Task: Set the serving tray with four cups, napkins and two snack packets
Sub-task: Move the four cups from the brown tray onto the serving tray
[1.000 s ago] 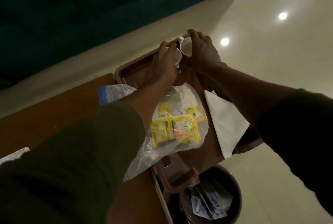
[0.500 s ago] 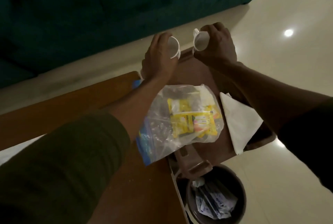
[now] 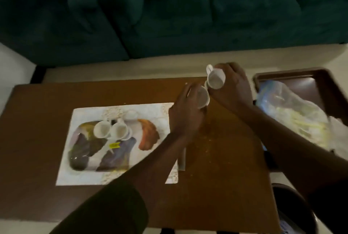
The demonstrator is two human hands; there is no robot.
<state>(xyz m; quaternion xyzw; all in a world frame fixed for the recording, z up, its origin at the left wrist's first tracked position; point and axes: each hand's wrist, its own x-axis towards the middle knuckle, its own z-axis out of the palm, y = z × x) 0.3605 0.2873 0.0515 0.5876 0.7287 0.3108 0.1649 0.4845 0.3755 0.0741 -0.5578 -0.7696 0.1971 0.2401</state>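
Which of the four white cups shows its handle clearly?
The cup in the right hand, cup: its loop handle sticks up at the far rim.

Worktop (image 3: 216,158) centre; sofa (image 3: 169,17) behind far edge. Placemat (image 3: 120,169) on worktop, left of middle; two cups (image 3: 111,130) side by side on placemat, far half. Left hand (image 3: 186,118) and right hand (image 3: 233,90) above worktop right of placemat, each holding cup, cups touching. Tray (image 3: 320,79) off worktop's right end; plastic bag (image 3: 293,113) in tray. Bin (image 3: 293,215) on floor near right corner.
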